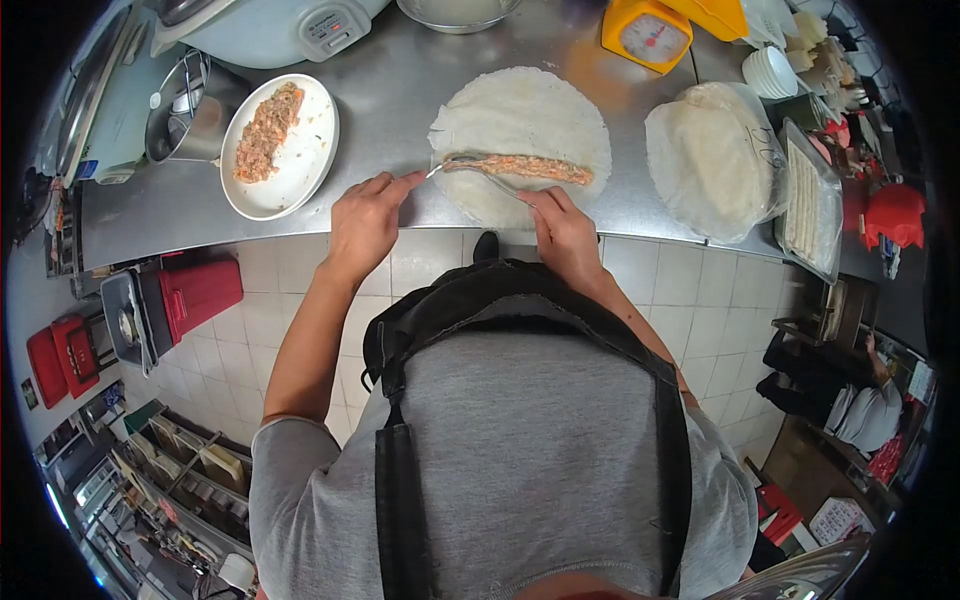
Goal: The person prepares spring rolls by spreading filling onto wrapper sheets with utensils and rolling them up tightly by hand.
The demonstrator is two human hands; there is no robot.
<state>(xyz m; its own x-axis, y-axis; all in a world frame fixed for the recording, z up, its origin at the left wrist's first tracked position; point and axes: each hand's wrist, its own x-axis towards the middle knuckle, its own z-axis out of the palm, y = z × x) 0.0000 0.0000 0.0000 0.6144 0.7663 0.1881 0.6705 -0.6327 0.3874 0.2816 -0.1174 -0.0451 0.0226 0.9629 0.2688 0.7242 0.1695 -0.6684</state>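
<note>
A round, thin white wrapper lies flat on the steel counter. Across its lower part runs a long strip of orange-brown minced filling. My right hand is closed around the handle of a metal spoon, whose head rests at the filling's left end. My left hand is closed, its index finger reaching toward the wrapper's left edge. It grips a short metal utensil whose tip meets the filling near the spoon; its exact kind is unclear. Left of it, a white oval dish holds more minced filling.
A stack of wrappers in plastic lies on the right, beside a tray of white rolls. Behind stand a yellow scale, a metal bowl and a cooker. A metal pot is at left. Another person is far right.
</note>
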